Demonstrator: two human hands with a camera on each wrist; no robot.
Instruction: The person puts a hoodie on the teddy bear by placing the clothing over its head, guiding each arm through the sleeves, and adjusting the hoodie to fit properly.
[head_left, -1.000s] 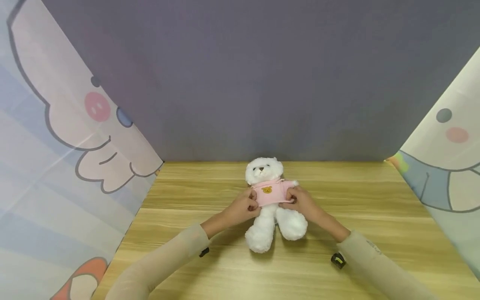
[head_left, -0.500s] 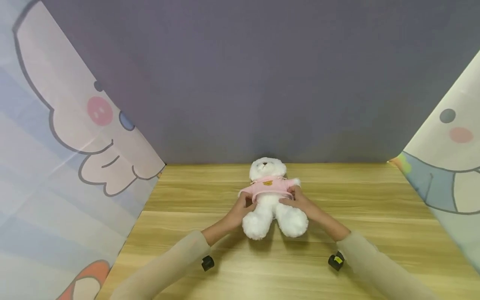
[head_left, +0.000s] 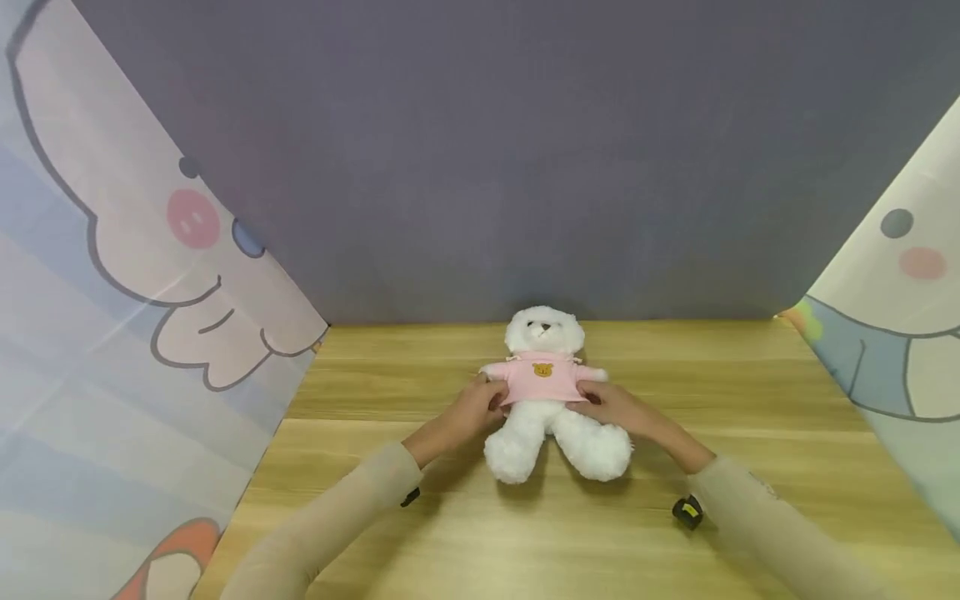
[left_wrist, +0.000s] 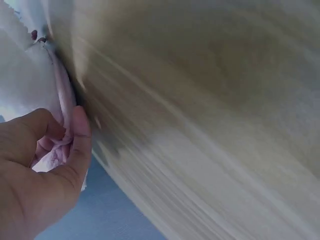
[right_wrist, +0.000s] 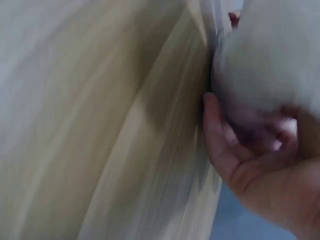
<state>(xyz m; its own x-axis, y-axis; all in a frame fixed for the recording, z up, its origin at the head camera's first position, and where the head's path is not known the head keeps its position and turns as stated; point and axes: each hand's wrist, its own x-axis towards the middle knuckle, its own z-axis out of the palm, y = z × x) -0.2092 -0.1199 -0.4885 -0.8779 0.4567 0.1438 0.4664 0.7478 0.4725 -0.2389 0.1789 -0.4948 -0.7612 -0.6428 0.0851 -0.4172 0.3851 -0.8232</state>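
A white plush teddy bear (head_left: 543, 329) lies face up on the wooden table, head toward the back panel and legs spread toward me. It wears a pink shirt (head_left: 536, 387) with a small brown bear face on the chest, and the hem sits over the belly. My left hand (head_left: 467, 410) pinches that hem at the bear's side; the left wrist view shows pink cloth (left_wrist: 63, 92) between thumb and fingers. On the opposite side my right hand (head_left: 622, 408) grips the other hem corner. In the blurred right wrist view, white fur (right_wrist: 275, 55) hides part of that grip.
The wood-grain table (head_left: 480, 542) ends at a grey panel (head_left: 480, 167) close behind the bear's head. Cartoon-printed sheets (head_left: 112, 333) flank both sides. A small black wrist device (head_left: 687, 512) shows beneath the right sleeve.
The hem, lifted off the belly half a second ago, is lower now. The bear's body has straightened, its legs lie wider apart, and its left-side arm shows beside my left hand.
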